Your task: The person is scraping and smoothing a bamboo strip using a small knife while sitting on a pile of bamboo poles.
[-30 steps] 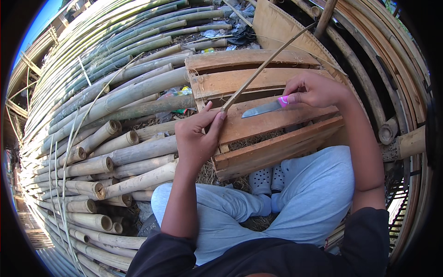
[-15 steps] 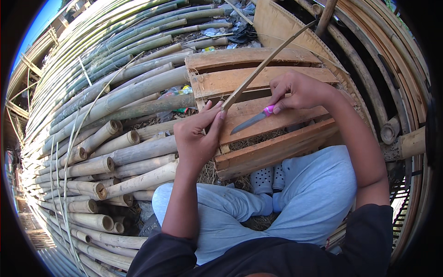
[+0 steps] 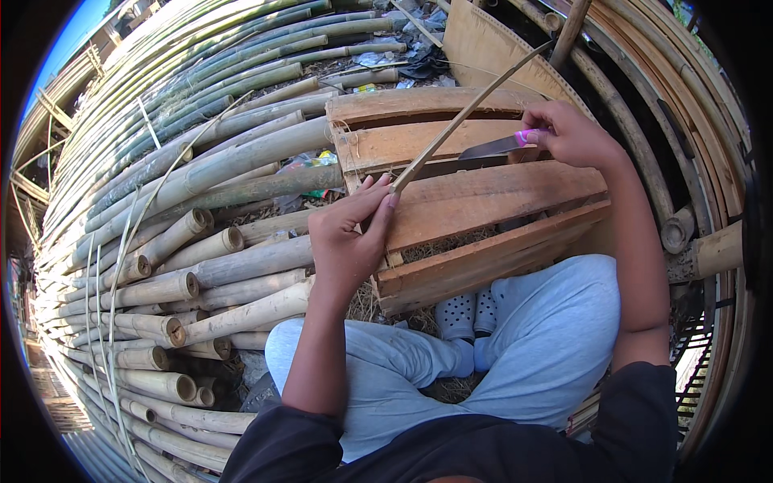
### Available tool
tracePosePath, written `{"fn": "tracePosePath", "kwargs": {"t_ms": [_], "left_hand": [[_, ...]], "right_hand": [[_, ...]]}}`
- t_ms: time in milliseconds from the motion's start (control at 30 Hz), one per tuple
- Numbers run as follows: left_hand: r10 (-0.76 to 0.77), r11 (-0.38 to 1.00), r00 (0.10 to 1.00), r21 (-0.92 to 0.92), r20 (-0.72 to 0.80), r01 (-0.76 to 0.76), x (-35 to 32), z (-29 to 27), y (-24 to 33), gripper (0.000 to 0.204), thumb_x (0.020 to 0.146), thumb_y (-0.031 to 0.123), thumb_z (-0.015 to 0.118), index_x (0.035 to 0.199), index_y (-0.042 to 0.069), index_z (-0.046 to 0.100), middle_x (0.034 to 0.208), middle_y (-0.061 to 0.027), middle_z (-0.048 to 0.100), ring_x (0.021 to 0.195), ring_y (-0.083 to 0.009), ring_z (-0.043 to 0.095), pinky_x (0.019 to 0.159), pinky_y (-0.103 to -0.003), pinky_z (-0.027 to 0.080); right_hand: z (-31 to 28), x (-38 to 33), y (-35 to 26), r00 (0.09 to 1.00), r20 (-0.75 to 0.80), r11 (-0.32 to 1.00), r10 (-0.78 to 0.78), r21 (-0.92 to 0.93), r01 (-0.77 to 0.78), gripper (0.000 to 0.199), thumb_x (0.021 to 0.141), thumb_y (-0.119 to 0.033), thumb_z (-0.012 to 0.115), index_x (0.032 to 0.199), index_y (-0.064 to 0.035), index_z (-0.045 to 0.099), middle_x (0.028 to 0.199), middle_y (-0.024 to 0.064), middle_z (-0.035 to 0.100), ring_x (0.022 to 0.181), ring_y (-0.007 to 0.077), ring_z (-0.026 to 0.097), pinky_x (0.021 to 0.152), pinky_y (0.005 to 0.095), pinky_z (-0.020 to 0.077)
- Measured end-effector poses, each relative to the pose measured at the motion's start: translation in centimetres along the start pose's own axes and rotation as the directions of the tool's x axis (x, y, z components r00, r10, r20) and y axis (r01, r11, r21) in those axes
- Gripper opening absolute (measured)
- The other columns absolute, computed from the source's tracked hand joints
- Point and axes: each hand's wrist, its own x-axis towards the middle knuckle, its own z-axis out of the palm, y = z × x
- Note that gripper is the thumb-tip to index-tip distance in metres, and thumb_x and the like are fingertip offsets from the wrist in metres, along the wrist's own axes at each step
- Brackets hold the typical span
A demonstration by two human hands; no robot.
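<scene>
One bamboo strip (image 3: 457,123) slants over a slatted wooden crate (image 3: 491,201), its near end in the pinching grip of the left hand (image 3: 348,227); the right hand (image 3: 572,138) pinches a pink-handled knife (image 3: 498,146). Bamboo poles (image 3: 254,264) lie leftward.

A head-worn wide fisheye looks down from close above

The right hand (image 3: 568,137) partly hides the knife handle (image 3: 527,138); near the left edge of the surface (image 3: 483,201), the left hand (image 3: 350,224) partly covers the strip (image 3: 459,119). Litter (image 3: 378,59) past the far edge is indistinct.
</scene>
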Motion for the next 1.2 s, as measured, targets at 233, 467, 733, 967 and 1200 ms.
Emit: {"fn": "tracePosePath", "kwargs": {"t_ms": [233,467,733,967,1200], "left_hand": [[-0.035,0.998,0.996,0.046,0.082,0.031,0.1,-0.4,0.3,0.015,0.092,0.009,0.07,0.102,0.0,0.076,0.08,-0.0129,0.074,0.076,-0.0106,0.07,0.105,-0.039,0.051],[-0.009,0.999,0.989,0.033,0.15,0.004,0.3,-0.4,0.4,0.015,0.091,0.005,0.066,0.102,-0.004,0.073,0.098,-0.0213,0.074,0.103,-0.0327,0.071,0.107,-0.046,0.049],[0.052,0.997,0.982,0.05,0.18,-0.062,0.1,-0.7,-0.3,0.015,0.09,0.003,0.066,0.102,-0.004,0.073,0.097,-0.0209,0.074,0.108,-0.0333,0.069,0.108,-0.047,0.048],[-0.001,0.998,0.983,0.056,0.182,-0.009,0.0,-0.4,0.1,0.017,0.089,0.001,0.066,0.104,-0.003,0.073,0.1,-0.0209,0.074,0.108,-0.0304,0.07,0.111,-0.047,0.044],[0.01,0.997,0.984,0.075,0.176,-0.023,-0.1,-0.3,0.5,0.015,0.089,0.002,0.066,0.101,-0.004,0.073,0.1,-0.0231,0.073,0.109,-0.0332,0.069,0.113,-0.049,0.042]], "right_hand": [[1.4,2.1,0.5,0.917,-0.379,0.986,0.128,0.152,-0.075,0.024,0.099,-0.024,0.063,0.103,-0.0005,0.06,0.078,0.008,0.064,0.071,0.0145,0.059,0.065,0.0317,0.0469],[4.7,4.5,-1.5,0.867,-0.498,0.983,-0.012,0.151,0.1,0.023,0.094,-0.024,0.068,0.102,-0.0021,0.067,0.074,0.0094,0.066,0.071,0.0158,0.062,0.067,0.0333,0.0492],[6.2,5.2,-0.6,0.894,-0.444,0.961,0.052,0.265,0.075,0.021,0.092,-0.021,0.071,0.091,-0.0001,0.071,0.071,0.0078,0.066,0.066,0.0124,0.06,0.064,0.031,0.0484],[7.2,5.1,-1.6,0.897,-0.442,0.933,-0.017,0.316,0.173,0.024,0.092,-0.021,0.072,0.089,0.0031,0.071,0.072,0.0051,0.065,0.066,0.0103,0.058,0.06,0.0284,0.048],[6.3,5.0,-1.6,0.899,-0.406,0.949,0.168,0.313,-0.036,0.027,0.091,-0.023,0.074,0.085,0.0036,0.071,0.067,0.0056,0.063,0.059,0.0105,0.056,0.056,0.0295,0.0465]]}}
